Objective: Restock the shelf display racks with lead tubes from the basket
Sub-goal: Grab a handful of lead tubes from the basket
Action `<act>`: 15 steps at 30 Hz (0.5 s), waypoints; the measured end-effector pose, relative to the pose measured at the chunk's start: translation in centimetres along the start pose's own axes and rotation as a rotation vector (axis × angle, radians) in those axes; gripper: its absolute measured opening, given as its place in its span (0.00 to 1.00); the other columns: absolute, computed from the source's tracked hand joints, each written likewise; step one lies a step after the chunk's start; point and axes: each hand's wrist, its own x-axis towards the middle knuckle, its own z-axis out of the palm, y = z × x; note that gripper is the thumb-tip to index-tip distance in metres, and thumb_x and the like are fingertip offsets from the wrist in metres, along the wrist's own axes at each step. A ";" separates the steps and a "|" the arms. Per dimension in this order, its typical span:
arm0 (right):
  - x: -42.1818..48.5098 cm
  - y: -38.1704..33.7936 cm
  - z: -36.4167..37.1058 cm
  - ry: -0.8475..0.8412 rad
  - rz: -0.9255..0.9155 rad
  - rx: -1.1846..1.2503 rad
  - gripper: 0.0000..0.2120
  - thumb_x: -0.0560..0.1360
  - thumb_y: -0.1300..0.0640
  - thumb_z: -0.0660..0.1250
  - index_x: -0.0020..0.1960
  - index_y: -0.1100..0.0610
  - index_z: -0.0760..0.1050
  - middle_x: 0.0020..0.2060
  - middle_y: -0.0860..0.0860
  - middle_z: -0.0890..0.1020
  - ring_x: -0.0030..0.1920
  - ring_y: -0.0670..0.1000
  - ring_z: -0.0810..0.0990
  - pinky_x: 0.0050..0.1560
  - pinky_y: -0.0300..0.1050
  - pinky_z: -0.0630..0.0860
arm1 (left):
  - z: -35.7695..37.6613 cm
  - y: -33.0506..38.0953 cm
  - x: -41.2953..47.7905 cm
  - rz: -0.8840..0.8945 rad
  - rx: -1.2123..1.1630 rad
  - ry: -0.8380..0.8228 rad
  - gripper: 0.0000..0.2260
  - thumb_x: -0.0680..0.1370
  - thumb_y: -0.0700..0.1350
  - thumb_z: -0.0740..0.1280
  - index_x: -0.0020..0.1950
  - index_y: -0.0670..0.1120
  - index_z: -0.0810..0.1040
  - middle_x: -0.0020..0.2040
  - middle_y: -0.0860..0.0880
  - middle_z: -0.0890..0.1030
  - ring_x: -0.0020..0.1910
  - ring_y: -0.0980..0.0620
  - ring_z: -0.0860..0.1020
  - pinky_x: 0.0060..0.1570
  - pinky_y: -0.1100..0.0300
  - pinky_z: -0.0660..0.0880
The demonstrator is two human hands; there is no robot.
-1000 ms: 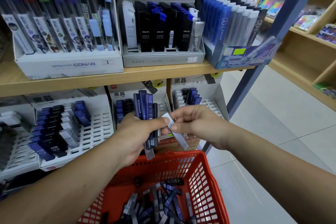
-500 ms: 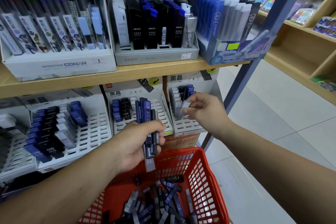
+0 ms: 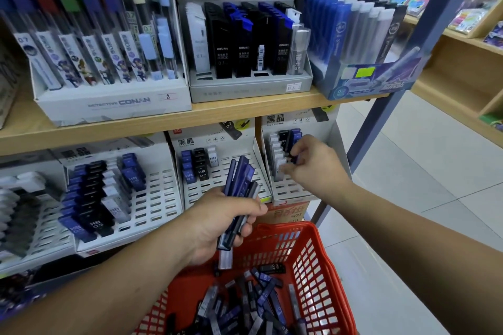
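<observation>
Red basket (image 3: pixel 324 258) of loose lead tubes (image 3: pixel 261 296) sits below white racks (image 3: pixel 226 185) headed 黑晶; left hand (image 3: pixel 217 223) grips a blue-grey bundle (image 3: pixel 239 185), right hand (image 3: pixel 313 166) pinches a white tube (image 3: pixel 279 173) in the rightmost rack (image 3: pixel 291 190).

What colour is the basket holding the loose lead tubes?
Red; the basket shows best in the head view.

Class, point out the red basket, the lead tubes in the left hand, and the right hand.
red basket (image 3: pixel 313 261): head view, right mesh wall.
lead tubes (image 3: pixel 242 174): head view, upper ends.
right hand (image 3: pixel 313 163): head view, back of hand.
</observation>
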 end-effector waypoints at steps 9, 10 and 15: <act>-4.6 -5.5 -0.5 -0.557 -0.043 0.526 0.13 0.77 0.48 0.74 0.56 0.55 0.82 0.45 0.62 0.83 0.34 0.53 0.79 0.34 0.48 0.75 | 0.1 0.4 -0.8 -0.003 0.152 -0.024 0.06 0.73 0.39 0.76 0.48 0.43 0.83 0.33 0.46 0.77 0.28 0.51 0.74 0.26 0.62 0.67; -4.6 -5.4 -0.4 -0.563 -0.045 0.537 0.12 0.77 0.50 0.74 0.56 0.56 0.82 0.45 0.63 0.83 0.34 0.53 0.79 0.34 0.48 0.76 | 0.2 0.5 -1.0 -0.008 0.151 -0.040 0.07 0.73 0.39 0.76 0.49 0.44 0.83 0.33 0.46 0.78 0.28 0.51 0.74 0.26 0.62 0.67; -4.3 -4.9 -0.9 -0.605 -0.058 0.543 0.08 0.77 0.56 0.74 0.53 0.59 0.83 0.44 0.65 0.84 0.34 0.52 0.80 0.33 0.44 0.80 | -0.7 0.6 -1.4 -0.050 0.179 -0.079 0.09 0.73 0.42 0.78 0.50 0.45 0.83 0.36 0.45 0.80 0.30 0.51 0.75 0.28 0.61 0.68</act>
